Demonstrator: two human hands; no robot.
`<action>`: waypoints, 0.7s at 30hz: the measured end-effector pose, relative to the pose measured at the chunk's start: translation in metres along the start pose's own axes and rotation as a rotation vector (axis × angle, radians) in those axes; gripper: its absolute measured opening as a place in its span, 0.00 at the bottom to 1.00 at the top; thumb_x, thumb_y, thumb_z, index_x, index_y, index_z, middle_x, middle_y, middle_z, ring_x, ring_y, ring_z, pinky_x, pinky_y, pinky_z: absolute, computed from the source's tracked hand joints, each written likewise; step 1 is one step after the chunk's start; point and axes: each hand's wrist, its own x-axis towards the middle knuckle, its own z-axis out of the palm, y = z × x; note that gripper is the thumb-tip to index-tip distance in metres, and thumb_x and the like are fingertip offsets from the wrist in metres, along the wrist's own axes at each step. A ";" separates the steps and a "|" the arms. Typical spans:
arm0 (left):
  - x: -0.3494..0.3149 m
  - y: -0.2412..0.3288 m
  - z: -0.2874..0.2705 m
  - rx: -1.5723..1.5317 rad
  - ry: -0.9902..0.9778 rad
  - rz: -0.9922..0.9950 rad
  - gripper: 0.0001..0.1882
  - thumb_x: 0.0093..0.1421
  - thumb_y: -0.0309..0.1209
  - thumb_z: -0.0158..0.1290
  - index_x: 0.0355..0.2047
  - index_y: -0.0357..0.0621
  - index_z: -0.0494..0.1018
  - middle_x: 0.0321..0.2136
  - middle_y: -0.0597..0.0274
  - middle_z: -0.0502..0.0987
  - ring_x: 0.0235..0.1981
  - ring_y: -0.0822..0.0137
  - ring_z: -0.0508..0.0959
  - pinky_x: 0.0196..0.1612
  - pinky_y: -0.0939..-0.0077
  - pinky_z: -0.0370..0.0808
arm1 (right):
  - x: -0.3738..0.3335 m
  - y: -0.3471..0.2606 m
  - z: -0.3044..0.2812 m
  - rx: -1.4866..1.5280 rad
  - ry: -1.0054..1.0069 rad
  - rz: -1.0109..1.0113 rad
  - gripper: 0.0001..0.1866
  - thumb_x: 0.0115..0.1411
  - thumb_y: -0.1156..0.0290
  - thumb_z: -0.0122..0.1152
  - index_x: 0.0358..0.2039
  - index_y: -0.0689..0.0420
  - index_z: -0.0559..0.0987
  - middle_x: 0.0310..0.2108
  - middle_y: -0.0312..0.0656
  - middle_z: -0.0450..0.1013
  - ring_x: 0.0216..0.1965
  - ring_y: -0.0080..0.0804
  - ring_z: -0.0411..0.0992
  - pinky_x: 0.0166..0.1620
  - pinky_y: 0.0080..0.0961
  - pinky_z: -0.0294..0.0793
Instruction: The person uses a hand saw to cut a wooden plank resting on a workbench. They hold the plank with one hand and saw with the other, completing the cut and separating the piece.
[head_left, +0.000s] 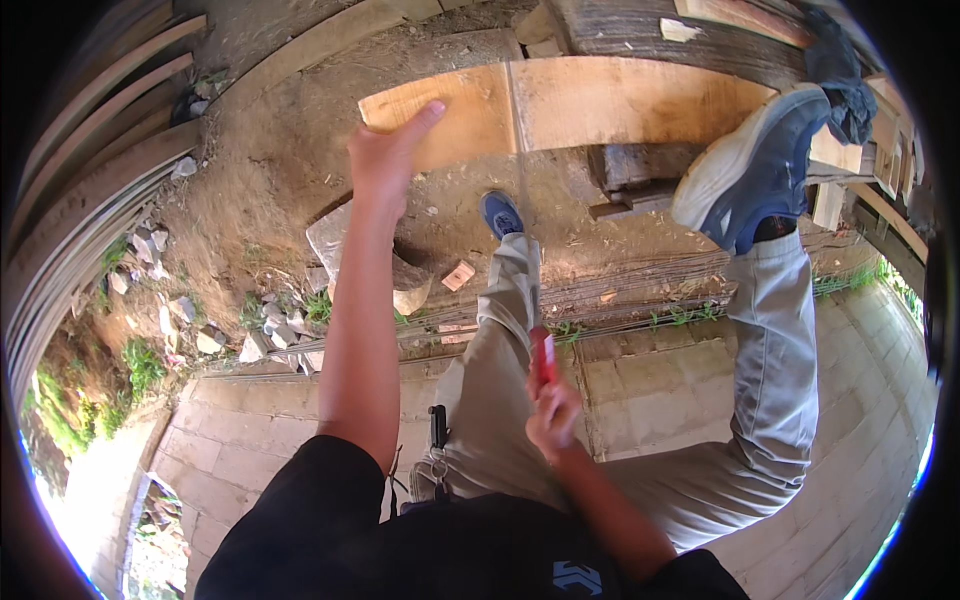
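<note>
A pale wooden plank lies crosswise in front of me. My left hand grips its left part, thumb flat on top and the other fingers hidden at the edge. My right hand is wrapped round the red handle of a handsaw, low in front of my body. Its thin blade, seen nearly edge-on, runs away from me up to the plank. A narrow cut line crosses the plank there, right of my left hand. My raised right shoe presses at the plank's right end.
Under the plank's right part are dark wood blocks. My left shoe stands on the dirt below the plank. Stacked boards line the left side, with broken stones nearby. Thin rods lie along the paved edge. More timber lies at the far right.
</note>
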 end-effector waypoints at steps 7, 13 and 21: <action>-0.009 0.001 0.000 0.003 -0.054 -0.020 0.20 0.52 0.33 0.70 0.40 0.31 0.79 0.34 0.53 0.83 0.31 0.69 0.83 0.34 0.75 0.79 | 0.058 -0.062 -0.026 0.108 0.021 0.052 0.20 0.72 0.63 0.41 0.29 0.64 0.73 0.19 0.35 0.66 0.20 0.21 0.62 0.26 0.22 0.62; -0.004 -0.013 -0.018 0.083 -0.105 -0.035 0.21 0.52 0.36 0.71 0.40 0.32 0.80 0.32 0.56 0.83 0.28 0.71 0.82 0.29 0.78 0.77 | 0.085 -0.176 -0.056 0.164 -0.050 -0.054 0.17 0.64 0.59 0.58 0.31 0.64 0.76 0.23 0.33 0.69 0.24 0.22 0.65 0.28 0.22 0.64; 0.001 -0.010 -0.018 0.018 -0.091 -0.050 0.24 0.50 0.40 0.72 0.39 0.35 0.80 0.28 0.62 0.82 0.22 0.77 0.77 0.21 0.80 0.71 | 0.116 -0.373 -0.116 -0.499 0.083 -0.092 0.18 0.70 0.58 0.50 0.31 0.60 0.76 0.19 0.33 0.67 0.16 0.16 0.62 0.17 0.20 0.59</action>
